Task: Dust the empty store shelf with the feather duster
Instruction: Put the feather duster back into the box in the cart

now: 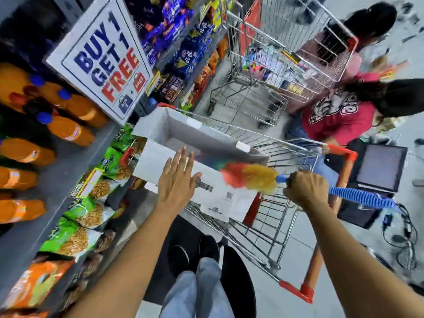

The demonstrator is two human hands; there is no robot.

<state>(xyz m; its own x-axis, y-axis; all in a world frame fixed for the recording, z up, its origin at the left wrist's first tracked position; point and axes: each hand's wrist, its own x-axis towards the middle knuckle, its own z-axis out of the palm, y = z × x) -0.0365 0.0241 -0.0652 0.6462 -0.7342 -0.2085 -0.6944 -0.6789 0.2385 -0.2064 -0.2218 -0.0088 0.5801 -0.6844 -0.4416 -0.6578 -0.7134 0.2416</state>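
Observation:
My right hand (306, 191) is closed around the blue handle of a feather duster (254, 179). Its red, yellow and green feathers point left over a white cardboard box (169, 138); the ribbed blue handle end sticks out to the right. My left hand (177, 180) is spread flat, fingers apart, over the box's near flap and holds nothing. The box lies in a wire shopping cart (275, 226) straight ahead of me. Store shelves (68, 161) run along the left, full of goods. No empty shelf shows in this view.
Orange drink bottles (68, 131) and green snack bags (75, 239) fill the left shelves under a "BUY 1 GET 1 FREE" sign (103, 58). A second cart (286, 53) and two people (339, 115) stand beyond. A monitor (380, 166) and cables lie at right.

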